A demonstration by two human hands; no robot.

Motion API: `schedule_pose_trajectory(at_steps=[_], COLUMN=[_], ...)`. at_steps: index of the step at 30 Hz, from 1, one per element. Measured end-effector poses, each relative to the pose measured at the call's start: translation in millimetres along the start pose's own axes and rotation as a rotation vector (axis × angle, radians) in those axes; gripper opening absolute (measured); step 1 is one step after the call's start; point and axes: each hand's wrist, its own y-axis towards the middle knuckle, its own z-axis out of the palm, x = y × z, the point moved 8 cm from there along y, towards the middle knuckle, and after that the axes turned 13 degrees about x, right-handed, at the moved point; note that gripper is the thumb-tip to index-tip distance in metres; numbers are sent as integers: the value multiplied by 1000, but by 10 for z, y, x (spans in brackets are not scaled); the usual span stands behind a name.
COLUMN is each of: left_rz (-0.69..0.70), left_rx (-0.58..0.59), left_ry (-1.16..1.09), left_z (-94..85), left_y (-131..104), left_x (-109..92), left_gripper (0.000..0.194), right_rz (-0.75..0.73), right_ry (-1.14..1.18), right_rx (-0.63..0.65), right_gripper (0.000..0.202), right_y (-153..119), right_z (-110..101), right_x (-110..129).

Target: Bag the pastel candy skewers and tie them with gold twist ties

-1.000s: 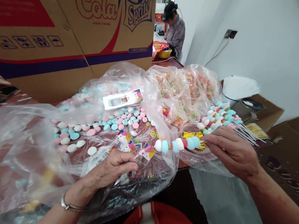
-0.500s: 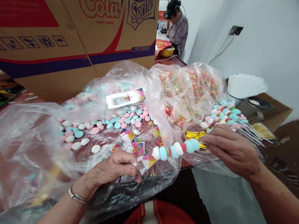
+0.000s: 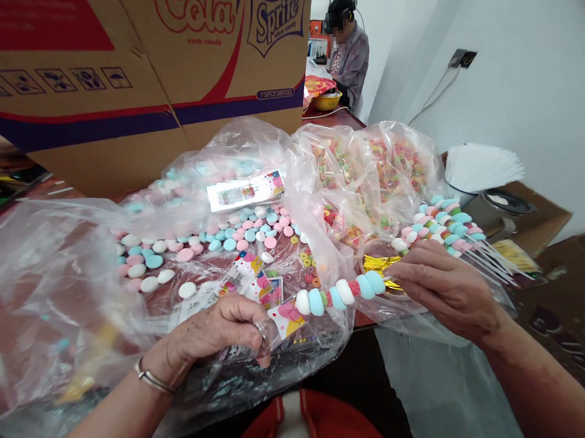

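Below centre, my right hand (image 3: 445, 290) grips a candy skewer (image 3: 341, 294), shifted leftward, seemingly aligned with the printed bag (image 3: 286, 321) my left hand (image 3: 220, 329) pinches.

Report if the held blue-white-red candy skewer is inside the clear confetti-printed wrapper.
Mostly out: most of the skewer shows bare beyond the wrapper; tip unclear.

One skewer of rounded, soft-looking candies (image 3: 345, 293) in white and light blue, with red and green pieces between; one clear plastic pouch (image 3: 286, 319), its white printed panel patterned in pink, yellow and spots. Loose button-shaped candies (image 3: 229, 235) in pastel pink, light blue and white, with a bundle of shiny gold metallic strips (image 3: 376, 264), on a red-brown tabletop (image 3: 363, 319). One large brown cardboard carton (image 3: 133, 50), banded red and blue-purple, lettered in red and blue-purple.
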Motion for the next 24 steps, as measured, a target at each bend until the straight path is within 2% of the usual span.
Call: schedule_pose_trajectory(at_steps=[5, 11, 16, 24], left_rz=[0, -187, -179, -215], left_rx=[-29, -66, -74, -89], left_ry=[22, 199, 318, 348], left_z=[-49, -80, -95, -167], left_y=[6, 20, 29, -16], left_x=[-10, -7, -147, -165], left_gripper=[18, 21, 24, 25], right_rz=[-50, -49, -1, 55], right_ry=[-73, -38, 24, 152], right_rx=[23, 96, 113, 148], right_gripper=[16, 13, 13, 18], right_y=[13, 59, 112, 104], right_z=[-2, 8, 61, 248], right_x=[80, 124, 101, 39])
